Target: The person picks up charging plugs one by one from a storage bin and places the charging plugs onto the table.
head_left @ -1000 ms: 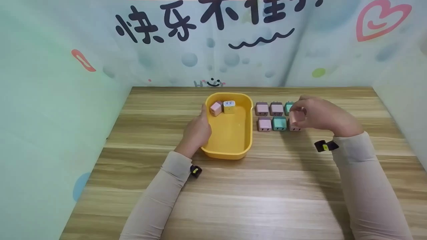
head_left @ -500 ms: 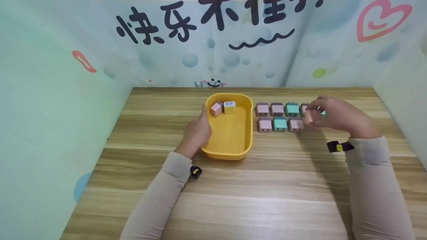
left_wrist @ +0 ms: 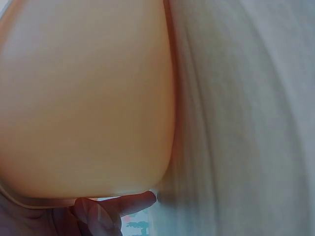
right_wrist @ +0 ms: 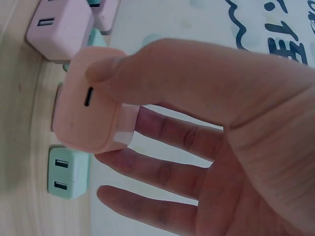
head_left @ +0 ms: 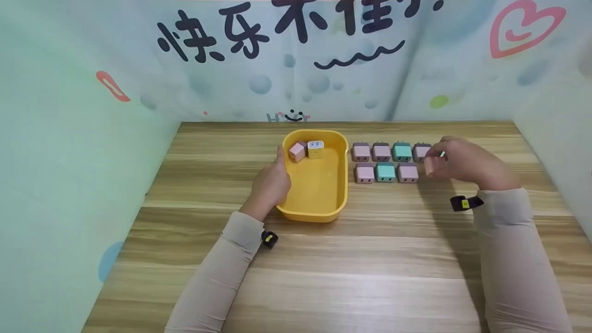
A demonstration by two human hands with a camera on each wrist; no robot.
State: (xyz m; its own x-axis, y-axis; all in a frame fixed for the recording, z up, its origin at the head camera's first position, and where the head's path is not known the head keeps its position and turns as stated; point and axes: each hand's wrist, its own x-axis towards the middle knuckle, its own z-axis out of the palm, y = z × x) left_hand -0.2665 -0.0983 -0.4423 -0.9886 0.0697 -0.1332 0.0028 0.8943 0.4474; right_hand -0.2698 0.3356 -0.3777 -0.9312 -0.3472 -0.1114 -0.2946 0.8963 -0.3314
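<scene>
My left hand (head_left: 272,182) grips the left side of a yellow plastic tray (head_left: 346,189), thumb at the rim. In the left wrist view its fingers lie against the tray's outer wall (left_wrist: 93,108). Inside the tray are a pink charger (head_left: 297,152) and a yellow-and-white charger (head_left: 316,150) with prongs up. My right hand (head_left: 471,162) pinches a peach charger (head_left: 431,167), just right of the front row. The right wrist view shows a single slot on this charger (right_wrist: 86,120), the thumb on that face; the other fingers are partly spread.
Two rows of upright chargers stand right of the tray. The front row holds a pink (head_left: 365,173), a green (head_left: 385,172) and another pink charger (head_left: 408,173). At the back row's right end, a green charger (right_wrist: 69,172) is mostly hidden by my hand in the head view.
My right hand has moved right with the peach charger, from over the front row's right-end charger to beside it. The left hand and tray stay put.
</scene>
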